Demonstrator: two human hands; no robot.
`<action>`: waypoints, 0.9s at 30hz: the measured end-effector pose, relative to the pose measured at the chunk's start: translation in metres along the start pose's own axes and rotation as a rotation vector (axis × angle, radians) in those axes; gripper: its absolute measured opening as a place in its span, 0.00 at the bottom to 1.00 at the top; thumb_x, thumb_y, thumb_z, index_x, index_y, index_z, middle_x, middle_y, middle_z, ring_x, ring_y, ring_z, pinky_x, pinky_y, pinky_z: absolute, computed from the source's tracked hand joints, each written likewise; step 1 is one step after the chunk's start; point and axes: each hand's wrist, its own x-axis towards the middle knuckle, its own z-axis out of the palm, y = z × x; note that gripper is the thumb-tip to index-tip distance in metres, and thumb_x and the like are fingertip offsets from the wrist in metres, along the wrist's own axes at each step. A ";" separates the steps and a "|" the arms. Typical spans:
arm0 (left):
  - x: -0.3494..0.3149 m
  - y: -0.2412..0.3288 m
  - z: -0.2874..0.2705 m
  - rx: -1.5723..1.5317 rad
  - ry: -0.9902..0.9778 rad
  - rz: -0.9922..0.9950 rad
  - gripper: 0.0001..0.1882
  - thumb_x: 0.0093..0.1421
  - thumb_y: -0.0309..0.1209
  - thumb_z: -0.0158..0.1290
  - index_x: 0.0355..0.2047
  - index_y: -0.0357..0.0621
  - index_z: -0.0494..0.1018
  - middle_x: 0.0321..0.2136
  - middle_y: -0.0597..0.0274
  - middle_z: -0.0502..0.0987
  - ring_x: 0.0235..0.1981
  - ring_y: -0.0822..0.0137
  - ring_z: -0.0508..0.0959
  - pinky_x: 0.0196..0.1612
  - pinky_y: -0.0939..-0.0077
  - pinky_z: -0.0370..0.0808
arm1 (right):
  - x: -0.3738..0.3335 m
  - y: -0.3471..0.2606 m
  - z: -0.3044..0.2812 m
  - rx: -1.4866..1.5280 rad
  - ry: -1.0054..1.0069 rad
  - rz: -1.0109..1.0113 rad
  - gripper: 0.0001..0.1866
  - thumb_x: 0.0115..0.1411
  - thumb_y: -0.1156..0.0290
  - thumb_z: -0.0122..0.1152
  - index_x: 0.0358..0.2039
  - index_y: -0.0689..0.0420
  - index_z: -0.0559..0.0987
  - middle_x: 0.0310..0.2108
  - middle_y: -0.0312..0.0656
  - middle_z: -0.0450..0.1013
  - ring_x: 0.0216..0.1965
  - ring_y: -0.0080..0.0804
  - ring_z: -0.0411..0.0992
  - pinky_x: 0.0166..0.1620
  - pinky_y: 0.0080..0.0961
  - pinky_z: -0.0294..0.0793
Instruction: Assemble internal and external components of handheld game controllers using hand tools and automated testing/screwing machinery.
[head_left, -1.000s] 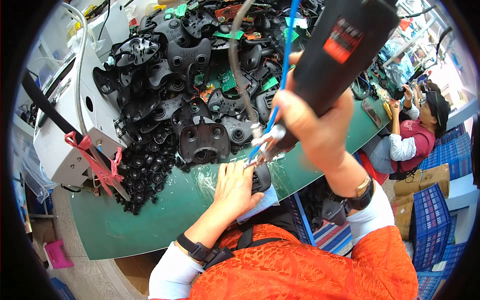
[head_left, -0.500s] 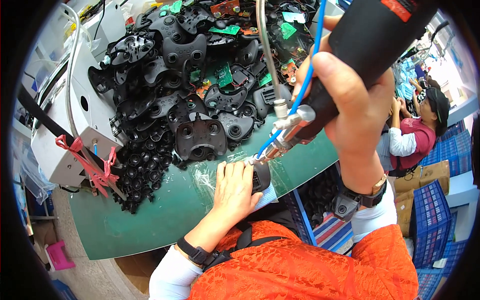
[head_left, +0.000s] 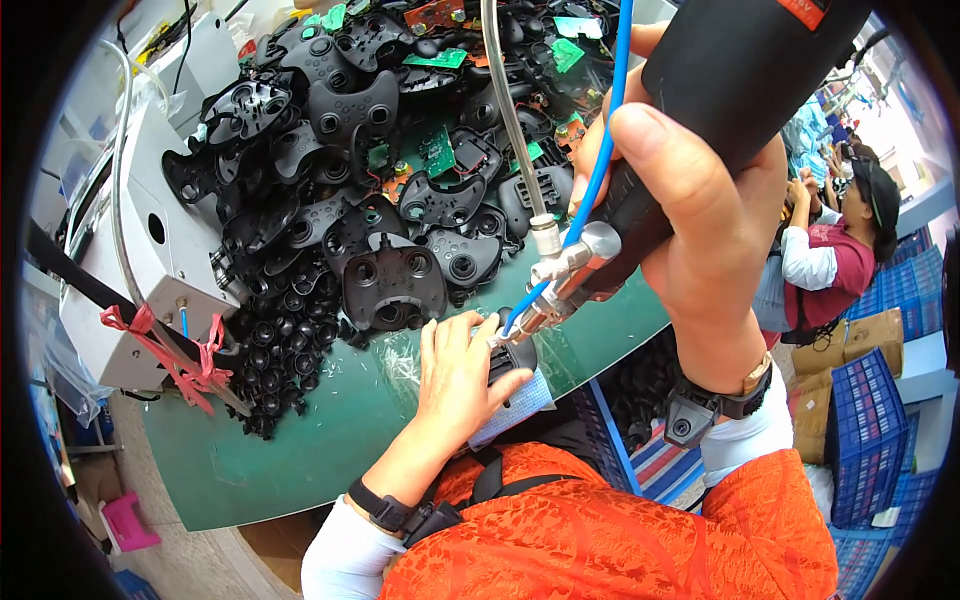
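My right hand (head_left: pixel 705 200) is wrapped round a thick black power screwdriver (head_left: pixel 735 90), tilted down to the left. A metal fitting (head_left: pixel 575 265) with a blue tube (head_left: pixel 605 150) and a clear hose (head_left: pixel 508 110) sits at its lower end. Its tip meets a small black controller part (head_left: pixel 520 356) beside my left fingers. That part lies on a light blue textured pad (head_left: pixel 522 405) near the bench's front edge. My left hand (head_left: pixel 452 380) holds the part from the left, fingers over its far side and thumb along its near side. Much of the part is hidden.
Black controller shells (head_left: pixel 395 285) and green boards (head_left: pixel 437 152) are heaped across the green bench (head_left: pixel 270 470). Small round black pieces (head_left: pixel 275 350) lie by a grey machine (head_left: pixel 150 240) at left. Blue crates (head_left: pixel 865 430) and another person (head_left: pixel 830 250) are at right.
My left thumb has swung outward along the part's near side. Both hands and the screwdriver sit slightly further left in view, while the whole scene has shifted a little.
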 end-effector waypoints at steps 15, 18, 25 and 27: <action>0.003 0.002 -0.007 0.150 -0.085 -0.068 0.36 0.41 0.43 0.70 0.48 0.37 0.73 0.41 0.55 0.71 0.46 0.54 0.69 0.55 0.56 0.61 | 0.017 -0.004 -0.020 -0.323 0.218 0.076 0.19 0.54 0.79 0.64 0.46 0.68 0.71 0.26 0.40 0.72 0.21 0.25 0.74 0.25 0.22 0.75; -0.006 0.010 0.000 0.213 -0.184 -0.047 0.43 0.37 0.46 0.72 0.51 0.38 0.70 0.45 0.53 0.70 0.48 0.53 0.68 0.57 0.52 0.59 | 0.016 -0.004 -0.035 -0.178 0.254 0.100 0.19 0.53 0.81 0.62 0.46 0.69 0.71 0.24 0.41 0.72 0.20 0.26 0.74 0.24 0.21 0.74; -0.016 0.013 0.011 0.235 -0.118 -0.006 0.41 0.38 0.43 0.72 0.52 0.41 0.67 0.46 0.53 0.69 0.51 0.53 0.68 0.60 0.44 0.55 | 0.019 -0.012 -0.040 -0.309 0.267 0.145 0.21 0.51 0.81 0.64 0.46 0.69 0.72 0.25 0.41 0.73 0.21 0.26 0.74 0.25 0.23 0.74; -0.017 0.014 0.010 0.240 -0.119 -0.008 0.41 0.38 0.43 0.72 0.51 0.41 0.67 0.47 0.53 0.69 0.51 0.53 0.68 0.60 0.44 0.55 | 0.022 -0.019 -0.037 -0.242 0.275 0.219 0.21 0.51 0.82 0.64 0.47 0.69 0.72 0.26 0.41 0.73 0.22 0.26 0.74 0.26 0.23 0.74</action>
